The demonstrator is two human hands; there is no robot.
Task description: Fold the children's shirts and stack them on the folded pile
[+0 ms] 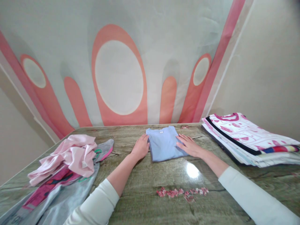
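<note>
A light blue T-shirt, folded into a neat rectangle, lies flat on the table with its neckline and a small white label toward the far edge. My left hand rests along its left edge, fingers together and partly hidden at the cloth's side. On the right edge lies my right hand, its fingers stretched out flat over the fabric. Neither hand lifts the shirt.
At the left, a loose heap holds a crumpled pink garment over grey clothing. A stack of folded shirts stands at the right. The wood-patterned table meets a decorated wall behind.
</note>
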